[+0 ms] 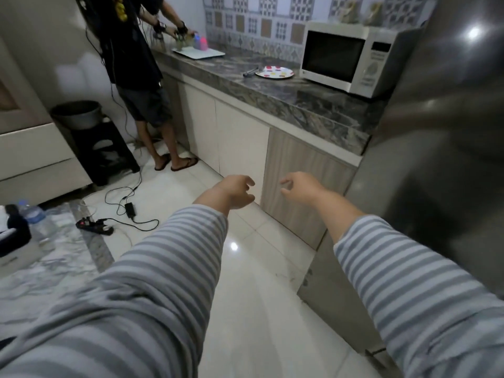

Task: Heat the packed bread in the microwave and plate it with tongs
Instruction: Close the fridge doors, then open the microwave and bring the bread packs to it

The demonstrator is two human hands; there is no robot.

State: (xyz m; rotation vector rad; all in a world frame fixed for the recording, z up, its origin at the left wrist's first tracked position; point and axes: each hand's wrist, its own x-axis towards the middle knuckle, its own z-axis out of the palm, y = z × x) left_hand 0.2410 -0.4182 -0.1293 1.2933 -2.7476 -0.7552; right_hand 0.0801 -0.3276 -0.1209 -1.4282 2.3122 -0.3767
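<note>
Head view: both the left hand (236,193) and right hand (301,186) are held out loosely curled, empty, over open floor. Tongs (251,72) touch the plate (275,72) beside the closed microwave (346,58); bread unseen.

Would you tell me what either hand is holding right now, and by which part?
Nothing: the left hand and right hand are both empty, fingers loosely curled.
</note>
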